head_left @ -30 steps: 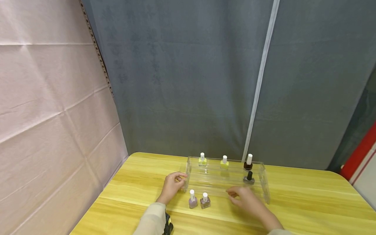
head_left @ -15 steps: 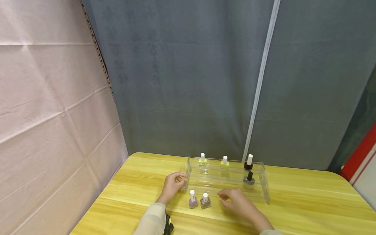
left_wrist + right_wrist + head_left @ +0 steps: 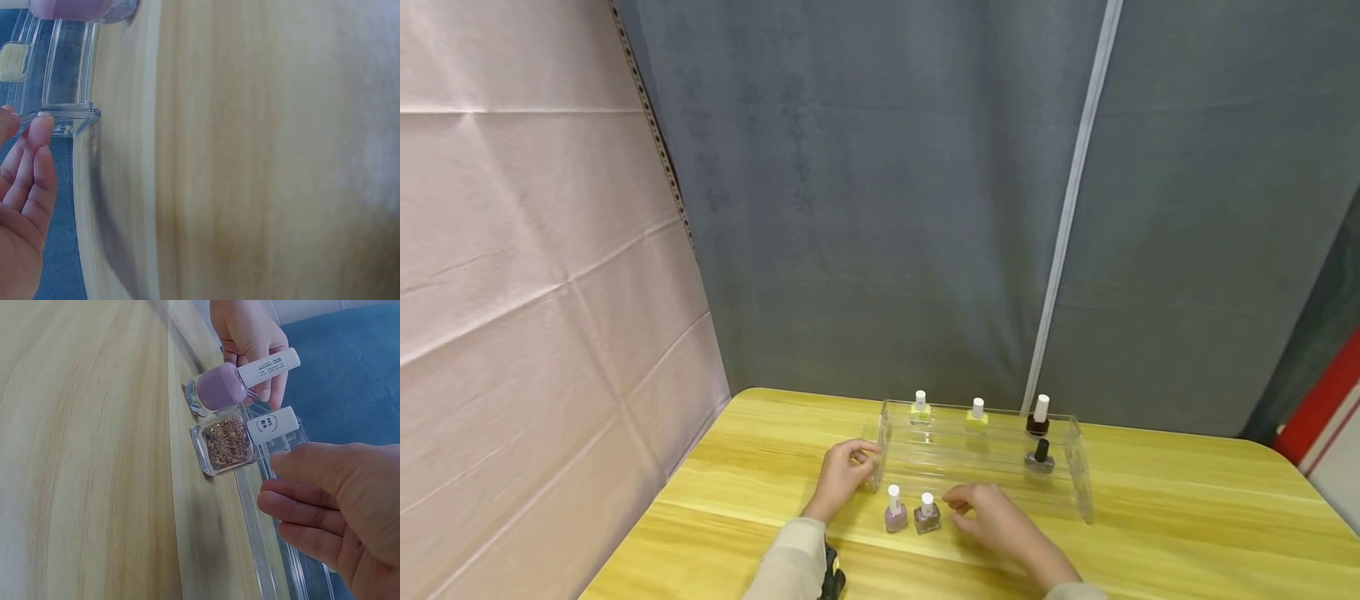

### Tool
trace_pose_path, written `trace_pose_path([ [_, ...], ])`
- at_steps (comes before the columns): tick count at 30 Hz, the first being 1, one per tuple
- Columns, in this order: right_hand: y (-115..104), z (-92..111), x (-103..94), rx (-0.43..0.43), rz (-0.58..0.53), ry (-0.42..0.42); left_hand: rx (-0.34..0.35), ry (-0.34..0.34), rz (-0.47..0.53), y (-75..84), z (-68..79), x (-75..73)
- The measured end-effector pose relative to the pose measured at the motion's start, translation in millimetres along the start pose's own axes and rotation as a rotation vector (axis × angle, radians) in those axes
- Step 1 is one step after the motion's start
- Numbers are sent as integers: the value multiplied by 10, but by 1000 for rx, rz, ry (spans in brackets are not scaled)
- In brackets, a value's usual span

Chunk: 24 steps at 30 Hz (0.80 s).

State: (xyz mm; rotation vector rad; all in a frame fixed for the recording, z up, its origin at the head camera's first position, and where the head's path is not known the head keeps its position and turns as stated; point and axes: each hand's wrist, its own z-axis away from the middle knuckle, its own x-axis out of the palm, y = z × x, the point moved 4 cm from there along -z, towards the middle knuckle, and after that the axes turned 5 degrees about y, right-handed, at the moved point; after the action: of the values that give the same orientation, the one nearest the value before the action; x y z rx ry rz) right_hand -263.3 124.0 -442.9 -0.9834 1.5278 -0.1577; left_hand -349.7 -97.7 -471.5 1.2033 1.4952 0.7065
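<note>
Two nail polish bottles stand side by side on the table before a clear stepped display rack [image 3: 955, 477]. The lilac nail polish [image 3: 895, 518] is on the left, the copper glitter nail polish [image 3: 226, 444] on the right; both have white caps. My left hand [image 3: 842, 475] holds the rack's left end panel by its edge, fingertips against the clear plastic [image 3: 69, 114]. My right hand [image 3: 992, 518] is just right of the glitter bottle, thumb and fingers apart and loosely bent, with nothing between them. In the right wrist view its fingertips are close to the white cap [image 3: 273, 424].
Two yellow nail polishes, the left [image 3: 921, 411] and the middle [image 3: 977, 418], stand on the rack's top step with a dark one [image 3: 1037, 423] at right. A black-capped grey bottle [image 3: 1040, 458] sits one step lower. A grey curtain [image 3: 865, 208] hangs behind the wooden table [image 3: 1187, 508].
My right hand has moved left along the rack's front, towards the glitter nail polish. The left hand has stayed at the rack's left end, and the bottles have not moved.
</note>
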Motion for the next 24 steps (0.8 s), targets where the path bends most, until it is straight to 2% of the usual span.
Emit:
trace_pose_path([
  [11,19,-50,54,0,-7,-21,-9,-6,1,4,1,10],
  [19,-6,-101,80,-15,17,-11,24,-2,6,24,-1,6],
  [24,10,-134,99,-11,9,-26,12,-5,-8,15,-5,1],
])
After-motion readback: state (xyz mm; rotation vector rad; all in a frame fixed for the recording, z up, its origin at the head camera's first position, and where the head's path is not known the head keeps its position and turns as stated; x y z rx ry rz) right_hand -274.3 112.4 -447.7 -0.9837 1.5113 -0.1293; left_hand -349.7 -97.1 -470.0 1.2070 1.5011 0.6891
